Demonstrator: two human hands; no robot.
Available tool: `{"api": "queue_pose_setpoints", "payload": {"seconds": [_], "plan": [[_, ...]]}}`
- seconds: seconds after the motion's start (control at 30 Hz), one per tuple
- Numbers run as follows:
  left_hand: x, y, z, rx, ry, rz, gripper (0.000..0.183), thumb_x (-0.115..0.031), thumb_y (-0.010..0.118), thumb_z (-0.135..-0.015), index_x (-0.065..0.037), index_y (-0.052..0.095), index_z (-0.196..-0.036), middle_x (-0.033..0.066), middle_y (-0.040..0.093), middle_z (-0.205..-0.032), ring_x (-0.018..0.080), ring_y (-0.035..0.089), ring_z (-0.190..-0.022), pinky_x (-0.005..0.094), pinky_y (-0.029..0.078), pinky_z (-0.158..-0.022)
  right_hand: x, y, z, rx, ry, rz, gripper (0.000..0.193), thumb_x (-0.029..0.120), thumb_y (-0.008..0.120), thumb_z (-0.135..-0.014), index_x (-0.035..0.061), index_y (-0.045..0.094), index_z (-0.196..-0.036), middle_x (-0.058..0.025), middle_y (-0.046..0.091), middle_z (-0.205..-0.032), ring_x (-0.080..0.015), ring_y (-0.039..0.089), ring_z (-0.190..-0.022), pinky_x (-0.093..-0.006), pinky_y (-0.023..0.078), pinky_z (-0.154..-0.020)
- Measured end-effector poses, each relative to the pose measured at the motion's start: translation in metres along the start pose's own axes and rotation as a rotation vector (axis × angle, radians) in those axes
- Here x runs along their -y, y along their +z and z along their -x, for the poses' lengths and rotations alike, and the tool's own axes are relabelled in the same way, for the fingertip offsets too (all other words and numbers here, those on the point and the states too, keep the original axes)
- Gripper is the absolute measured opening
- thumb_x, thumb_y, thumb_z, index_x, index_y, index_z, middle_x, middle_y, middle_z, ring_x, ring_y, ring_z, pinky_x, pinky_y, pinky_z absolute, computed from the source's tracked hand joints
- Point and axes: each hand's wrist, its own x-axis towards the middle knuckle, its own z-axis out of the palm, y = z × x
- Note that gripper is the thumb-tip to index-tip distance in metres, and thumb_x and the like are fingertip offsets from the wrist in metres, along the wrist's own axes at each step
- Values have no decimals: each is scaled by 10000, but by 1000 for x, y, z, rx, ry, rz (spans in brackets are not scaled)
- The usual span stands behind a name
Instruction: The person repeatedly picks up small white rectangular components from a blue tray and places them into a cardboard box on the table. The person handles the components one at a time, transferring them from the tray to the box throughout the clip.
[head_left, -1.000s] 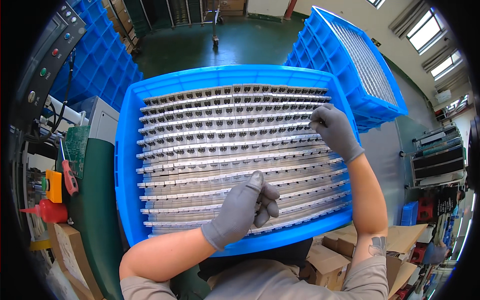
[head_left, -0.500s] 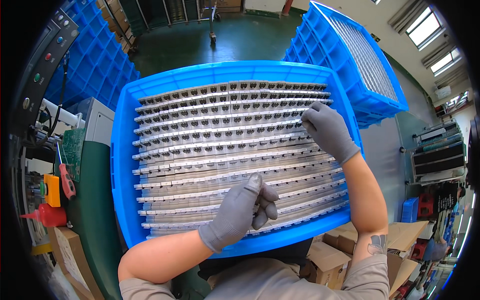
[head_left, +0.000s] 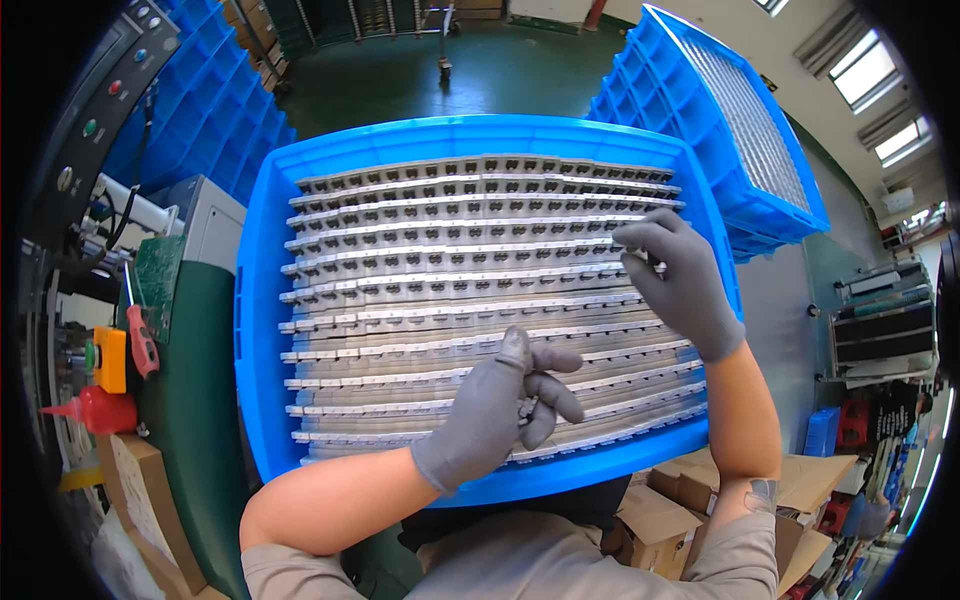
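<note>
A large blue crate [head_left: 262, 300] stands in front of me, packed with rows of thin, pale strip-shaped pieces [head_left: 420, 318]. Small black parts [head_left: 450, 189] line the far rows; the near rows show mostly pale edges. Both my hands wear grey gloves. My left hand [head_left: 500, 400] hovers over the near middle rows, palm turned up and fingers curled round a few small metallic parts [head_left: 526, 408], too small to name. Over the right end of the middle rows is my right hand [head_left: 685, 275], thumb and forefinger slightly apart, with nothing clearly visible between them.
Another filled blue crate [head_left: 715, 205] stands at the far right, and blue crates [head_left: 215, 110] are stacked at the far left. On the left are a red-handled screwdriver [head_left: 141, 340], a red bottle [head_left: 105, 410] and a button panel [head_left: 95, 110]. Cardboard boxes [head_left: 655, 520] lie near right.
My right hand's pinch has loosened, its thumb and forefinger parting over the rows. My left hand's fingers have spread a little, showing small parts in them. The whole view has shifted slightly.
</note>
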Motion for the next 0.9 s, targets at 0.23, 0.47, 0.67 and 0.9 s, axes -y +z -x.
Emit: {"api": "queue_pose_setpoints", "payload": {"seconds": [0.23, 0.47, 0.67, 0.9], "plan": [[6, -6, -1, 41, 94, -57, 773, -665, 162, -1064, -59, 609, -1237, 62, 608, -728, 101, 414, -467, 232, 305, -429, 86, 13, 25, 477, -318, -125, 205, 135, 793, -793, 99, 739, -988, -116, 664, -895, -321, 669, -814, -424, 539, -674], [9, -2, -2, 13, 34, -22, 698, -651, 222, -1070, -78, 620, -1072, 26, 548, -677, 107, 437, -470, 251, 343, -423, 84, 13, 21, 566, -543, 12, 136, 167, 723, -797, 77, 668, -883, -98, 638, -971, -308, 668, -883, -432, 552, -718], [-1, 5, -1, -58, -46, -29, 629, -551, 250, -1108, -48, 625, -1068, 39, 544, -632, 108, 453, -464, 263, 361, -431, 76, -4, 13, 470, -552, -38, 148, 165, 751, -783, 100, 657, -876, -79, 633, -925, -287, 655, -862, -428, 538, -751], [-4, 5, 6, 3, 30, -252, 599, -467, 286, -1126, 12, 641, -1065, 36, 514, -548, 95, 402, -432, 263, 349, -430, -26, -16, -20, 29, -119, 59, 66, 13, 703, -818, 58, 671, -855, -92, 647, -872, -307, 660, -821, -395, 540, -724]]}}
